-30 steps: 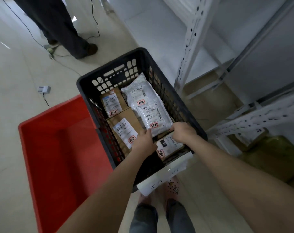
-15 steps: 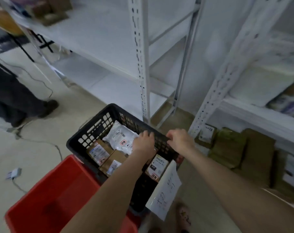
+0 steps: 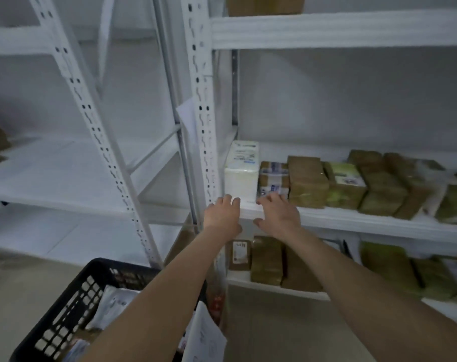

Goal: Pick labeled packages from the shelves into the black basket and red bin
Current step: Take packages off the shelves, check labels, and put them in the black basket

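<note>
- The white shelf (image 3: 352, 222) carries brown packages (image 3: 308, 184) packed side by side. Its upright post (image 3: 201, 131) stands just left of the row.
- The black basket (image 3: 73, 296) sits low at left and holds packages. The red bin is out of view.
- The white package (image 3: 241, 176) stands at the row's left end, between the post and a taped parcel (image 3: 273, 178). It looks light, boxy and film-wrapped, probably slippery. Its side faces are the best grip, though crowded.
- The left hand (image 3: 222, 214) and right hand (image 3: 279, 215) reach the shelf edge before it, fingers spread, holding nothing.
</note>
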Motion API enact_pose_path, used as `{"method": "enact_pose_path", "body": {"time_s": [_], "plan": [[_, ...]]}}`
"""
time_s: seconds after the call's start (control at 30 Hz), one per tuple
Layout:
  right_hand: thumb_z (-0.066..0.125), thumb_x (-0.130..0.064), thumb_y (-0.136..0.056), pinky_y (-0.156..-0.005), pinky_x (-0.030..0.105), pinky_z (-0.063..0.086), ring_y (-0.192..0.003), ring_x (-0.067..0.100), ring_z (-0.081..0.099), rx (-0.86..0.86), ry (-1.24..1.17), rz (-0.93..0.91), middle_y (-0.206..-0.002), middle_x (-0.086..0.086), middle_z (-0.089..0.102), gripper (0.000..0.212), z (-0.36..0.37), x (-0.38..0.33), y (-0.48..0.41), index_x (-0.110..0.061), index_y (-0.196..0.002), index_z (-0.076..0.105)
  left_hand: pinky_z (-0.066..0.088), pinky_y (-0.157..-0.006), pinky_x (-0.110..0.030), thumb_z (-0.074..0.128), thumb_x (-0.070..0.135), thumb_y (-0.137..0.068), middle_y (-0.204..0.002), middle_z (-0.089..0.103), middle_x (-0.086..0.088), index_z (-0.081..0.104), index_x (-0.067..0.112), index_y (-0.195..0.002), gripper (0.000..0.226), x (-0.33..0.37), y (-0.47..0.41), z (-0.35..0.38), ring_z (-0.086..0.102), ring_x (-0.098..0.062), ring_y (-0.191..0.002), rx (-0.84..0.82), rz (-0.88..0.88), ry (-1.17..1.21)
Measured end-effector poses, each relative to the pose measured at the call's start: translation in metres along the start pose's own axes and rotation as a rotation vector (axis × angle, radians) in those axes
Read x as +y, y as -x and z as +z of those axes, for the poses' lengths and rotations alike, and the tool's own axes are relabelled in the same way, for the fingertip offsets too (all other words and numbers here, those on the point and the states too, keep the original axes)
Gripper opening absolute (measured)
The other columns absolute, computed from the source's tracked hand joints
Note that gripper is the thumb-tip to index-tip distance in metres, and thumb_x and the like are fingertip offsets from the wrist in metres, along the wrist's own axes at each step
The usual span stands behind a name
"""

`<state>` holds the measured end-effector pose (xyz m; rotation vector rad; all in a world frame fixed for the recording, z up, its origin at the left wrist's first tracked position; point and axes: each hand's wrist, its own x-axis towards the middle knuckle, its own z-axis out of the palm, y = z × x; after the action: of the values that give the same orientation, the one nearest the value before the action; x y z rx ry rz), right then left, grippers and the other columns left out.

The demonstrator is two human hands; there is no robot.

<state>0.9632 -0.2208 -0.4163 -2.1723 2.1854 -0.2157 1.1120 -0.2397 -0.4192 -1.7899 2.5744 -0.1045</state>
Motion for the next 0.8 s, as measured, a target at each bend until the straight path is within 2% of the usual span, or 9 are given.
{"method": "enact_pose_path", "body": {"time_s": [0.1, 0.2, 0.33, 0.47, 0.63, 0.8], "plan": [[0.061, -0.045, -0.085, -0.090, 0.038, 0.045, -0.122, 0.023, 0.038, 0.102, 0.009, 0.022, -0.132, 0.004, 0.041, 0.055, -0.046, 0.036, 0.015, -0.025, -0.133, 0.045, 0.043, -0.089, -0.038, 0.061, 0.034, -0.085, -0.140, 0.037, -0.009, 0.032, 0.014, -0.140, 0.065, 0.042, -0.009, -0.043, 0.041, -0.027, -0.125, 0.094, 0.046, -0.033], [0.060, -0.045, -0.084, -0.093, 0.039, 0.043, -0.120, 0.026, 0.039, 0.185, 0.045, 0.025, -0.130, 0.007, 0.043, 0.054, -0.092, 0.072, 0.033, -0.022, -0.131, 0.048, 0.043, -0.086, -0.038, 0.061, 0.032, -0.085, -0.134, 0.041, -0.009, 0.036, 0.014, -0.135, 0.059, 0.085, -0.013, -0.084, 0.043, -0.027, -0.122, 0.182, 0.087, -0.033], [0.059, -0.038, -0.086, -0.097, 0.038, 0.041, -0.124, 0.026, 0.039, 0.280, 0.064, 0.036, -0.134, 0.006, 0.043, 0.054, -0.145, 0.116, 0.055, -0.023, -0.136, 0.045, 0.042, -0.094, -0.039, 0.063, 0.027, -0.086, -0.137, 0.039, -0.009, 0.034, 0.014, -0.138, 0.061, 0.137, -0.016, -0.134, 0.041, -0.027, -0.126, 0.289, 0.130, -0.064], [0.056, -0.039, -0.090, -0.099, 0.039, 0.041, -0.126, 0.025, 0.038, 0.374, 0.032, 0.064, -0.134, 0.005, 0.042, 0.049, -0.181, 0.145, 0.069, -0.024, -0.135, 0.046, 0.045, -0.091, -0.039, 0.062, 0.023, -0.088, -0.139, 0.037, -0.009, 0.031, 0.015, -0.141, 0.062, 0.171, -0.015, -0.172, 0.041, -0.026, -0.126, 0.381, 0.170, -0.072], [0.056, -0.042, -0.091, -0.097, 0.039, 0.041, -0.124, 0.023, 0.041, 0.518, 0.002, 0.053, -0.135, 0.004, 0.044, 0.049, -0.222, 0.156, 0.055, -0.025, -0.136, 0.045, 0.045, -0.090, -0.039, 0.055, 0.031, -0.090, -0.141, 0.039, -0.007, 0.033, 0.017, -0.141, 0.058, 0.180, -0.026, -0.209, 0.042, -0.026, -0.126, 0.505, 0.217, -0.014], [0.052, -0.039, -0.094, -0.099, 0.039, 0.041, -0.124, 0.025, 0.039, 0.658, -0.129, -0.037, -0.136, 0.006, 0.043, 0.048, -0.266, 0.134, 0.013, -0.019, -0.138, 0.044, 0.044, -0.091, -0.039, 0.049, 0.024, -0.091, -0.135, 0.044, -0.006, 0.037, 0.017, -0.140, 0.051, 0.146, -0.058, -0.255, 0.045, -0.025, -0.121, 0.703, 0.201, 0.017]]}}
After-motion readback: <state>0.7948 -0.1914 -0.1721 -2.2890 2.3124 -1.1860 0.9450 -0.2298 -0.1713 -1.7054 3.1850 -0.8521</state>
